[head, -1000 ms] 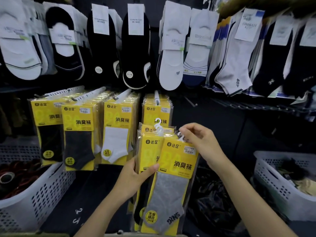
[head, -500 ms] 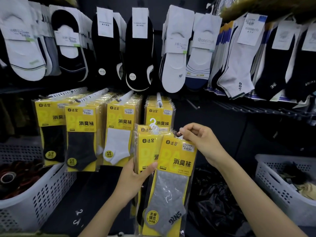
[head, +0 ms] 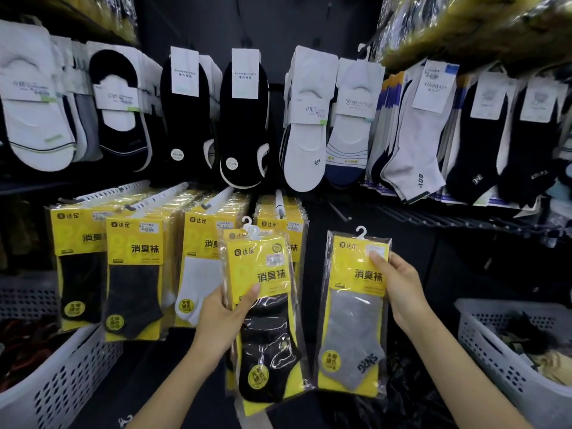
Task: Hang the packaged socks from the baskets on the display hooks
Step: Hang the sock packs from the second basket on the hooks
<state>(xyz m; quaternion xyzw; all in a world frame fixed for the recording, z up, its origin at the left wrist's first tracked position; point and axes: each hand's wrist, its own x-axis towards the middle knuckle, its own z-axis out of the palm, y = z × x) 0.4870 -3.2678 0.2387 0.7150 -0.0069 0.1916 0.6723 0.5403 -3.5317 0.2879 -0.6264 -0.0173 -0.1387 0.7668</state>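
The left hand (head: 221, 320) is gripping a stack (head: 263, 274) of yellow packs by its left edge, the thumb lying across the front and the fingers curling behind, out of sight. The front pack of the stack is showing a black sock.

The right hand (head: 402, 287) is pinching a single grey pack (head: 353, 323) by its upper right edge. Its thumb is pressing on the front near the price label, with the other fingers hidden behind. This pack is hanging upright just left of the right hand, apart from the stack, with a narrow gap showing between the two. Its white hanger (head: 360, 233) is sticking up above the right thumb and touching no hook.

Above and beyond the left hand, four hooks (head: 279, 204) are carrying rows of hung packs (head: 133, 274). A thin bare hook (head: 340, 212) is poking out above the gap between the hands.

The left basket (head: 62, 385) is sitting low, out to the left of the left forearm. The right basket (head: 501, 363) is sitting to the right of the right forearm, holding dark and pale items too blurred to name.

High above both hands, carded socks (head: 305, 125) are hanging in a row.
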